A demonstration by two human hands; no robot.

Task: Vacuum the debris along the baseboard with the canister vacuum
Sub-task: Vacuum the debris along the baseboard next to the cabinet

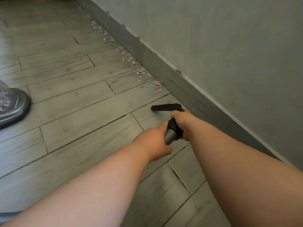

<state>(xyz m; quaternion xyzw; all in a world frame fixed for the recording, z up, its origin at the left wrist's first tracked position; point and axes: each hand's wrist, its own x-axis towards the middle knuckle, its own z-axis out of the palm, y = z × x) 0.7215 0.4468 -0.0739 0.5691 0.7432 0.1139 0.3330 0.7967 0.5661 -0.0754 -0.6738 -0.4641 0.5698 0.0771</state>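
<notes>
A black vacuum nozzle [166, 107] lies flat on the wood-look floor beside the grey baseboard [165, 66]. My right hand [182, 119] grips the black handle [174, 127] just behind the nozzle. My left hand [154, 141] holds the ribbed grey hose [169, 136] right behind that. A trail of small white and red paper scraps [156, 84] runs along the baseboard, starting just ahead of the nozzle and stretching far up the wall line [105, 32]. One tiny scrap [168, 102] lies at the nozzle's far edge.
The grey canister vacuum body [13, 105] sits on the floor at the left edge. A loop of hose [8, 217] shows at the bottom left corner. The wall [229, 38] rises on the right, with chipped spots along the baseboard's top.
</notes>
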